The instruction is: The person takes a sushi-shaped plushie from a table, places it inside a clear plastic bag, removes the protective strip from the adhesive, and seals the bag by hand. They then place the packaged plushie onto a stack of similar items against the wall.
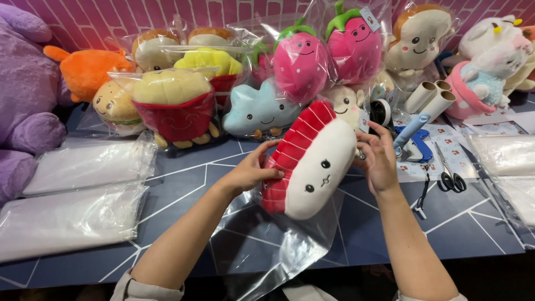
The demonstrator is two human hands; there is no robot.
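The dark blue tabletop with thin white lines [390,223] stretched before you, a large purple plush [25,95] slumped at its far left edge. Along the far side stood a row of bagged plush toys: a red box-shaped fries plush with a yellow top [174,108] in clear film, a pale blue cloud plush [259,114] beside it, and two pink strawberry plushes with green tops [304,61], the right one carrying a small pale tag at its upper corner. Two flat stacks of clear plastic bags [72,192] lay at the near left.

At the centre you held a white sushi-shaped plush with a red striped top [312,161], tilted, above an open clear plastic bag [267,245] spread on the table. Your left hand [251,170] gripped its red side, fingers curled round it. Your right hand [379,161] pinched something small at its upper right edge; what it was, I could not tell. Black-handled scissors [450,175] lay just right of that hand.
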